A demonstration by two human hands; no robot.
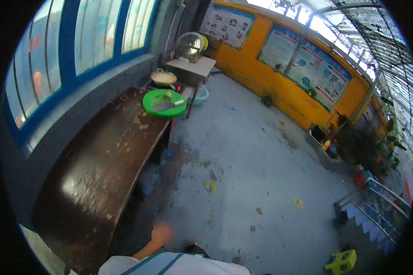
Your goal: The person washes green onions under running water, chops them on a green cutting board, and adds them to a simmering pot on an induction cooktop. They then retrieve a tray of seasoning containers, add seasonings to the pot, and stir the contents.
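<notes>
My left hand (162, 233) hangs low in front of my body, beside the near end of a long dark wooden table (99, 151). It is blurred, so its fingers do not show. My right hand is out of view. Farther along the table, at its far end, sits a round green board (155, 108). On it lie a cleaver (165, 105) with a pale handle and a small heap of green food (166, 95). Behind the board, a pan (163, 77) with pale contents stands on a cooker (173, 88) showing a red light.
Beyond the cooker, a white-topped table (203, 67) carries a shiny metal lid (191, 43). Under it is a pale blue basin (200, 95). Grey floor (241, 154) runs alongside. At right are plants (358, 147), a metal rack (382, 202) and a yellow-green stool (342, 262).
</notes>
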